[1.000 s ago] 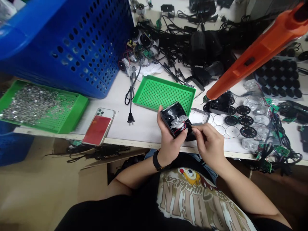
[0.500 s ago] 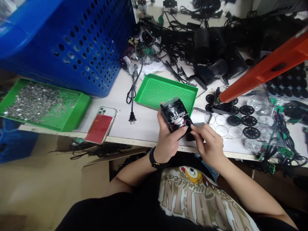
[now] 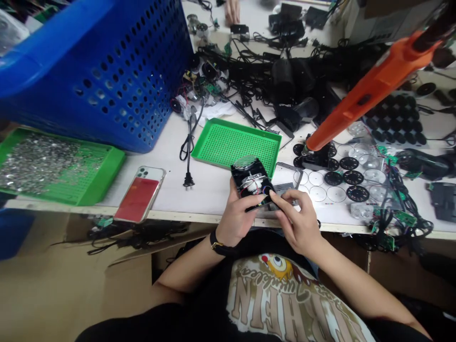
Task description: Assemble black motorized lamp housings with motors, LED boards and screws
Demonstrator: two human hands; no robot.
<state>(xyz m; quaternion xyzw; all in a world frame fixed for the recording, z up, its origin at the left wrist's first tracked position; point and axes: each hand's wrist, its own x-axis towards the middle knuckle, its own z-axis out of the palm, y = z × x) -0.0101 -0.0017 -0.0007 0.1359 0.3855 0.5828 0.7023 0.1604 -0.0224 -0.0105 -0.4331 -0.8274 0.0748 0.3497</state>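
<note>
My left hand [image 3: 237, 216] is wrapped round a black plastic housing [image 3: 261, 171], held tilted just above the table's front edge. A clear round disc sits at its far end; a white and silver motor-like part and thin red and blue wires show inside. My right hand [image 3: 301, 221] is at the housing's near right corner, index fingertip pressed on it and thumb lower down. Whatever lies under those fingertips is hidden. Behind the housing is a green perforated tray [image 3: 237, 142]. An orange electric screwdriver [image 3: 366, 97] slants down on the right, its bit beside black parts.
A big blue basket [image 3: 135, 71] stands at the left. Before it are a green tray of small metal screws [image 3: 103, 180], a phone [image 3: 138, 197] and a plug cord [image 3: 188, 178]. Black and clear discs [image 3: 352, 177] lie right; tangled cables [image 3: 245, 71] behind. Another person's hand [image 3: 232, 12] is at the far side.
The view has shifted slightly. My right index finger has straightened and moved onto the housing's corner, where finger and thumb were pinched together before. Another person's hand has come into view at the top.
</note>
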